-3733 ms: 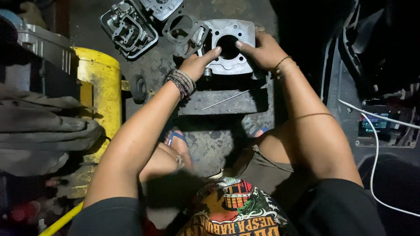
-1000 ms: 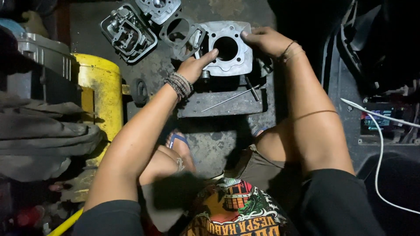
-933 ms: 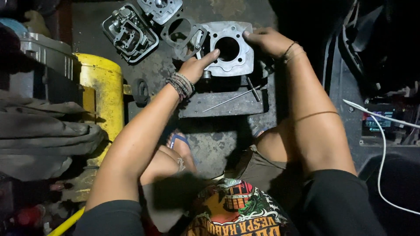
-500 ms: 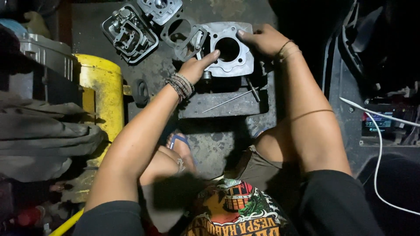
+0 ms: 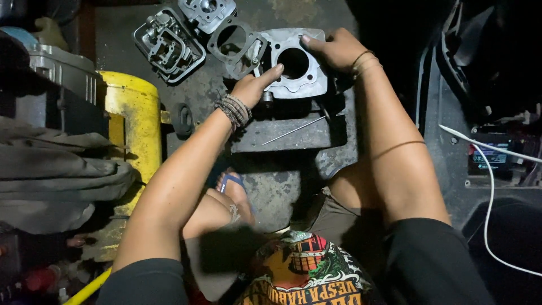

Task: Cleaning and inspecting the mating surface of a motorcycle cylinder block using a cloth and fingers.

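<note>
A grey metal engine cylinder block with a round bore sits on a dark flat block on the floor. My left hand grips its left edge, the index finger stretched toward the bore. My right hand holds its top right corner, thumb lying on the top face. Both wrists carry bracelets. A thin metal rod lies on the dark block just below the cylinder.
A cylinder head, a gasket-shaped frame and another engine part lie at the upper left. A yellow tank stands to the left. A white cable and dark machine parts are at the right. My sandalled foot rests below.
My right hand has shifted along the top right of the cylinder, and the cylinder has turned slightly. My left hand stays on the left edge.
</note>
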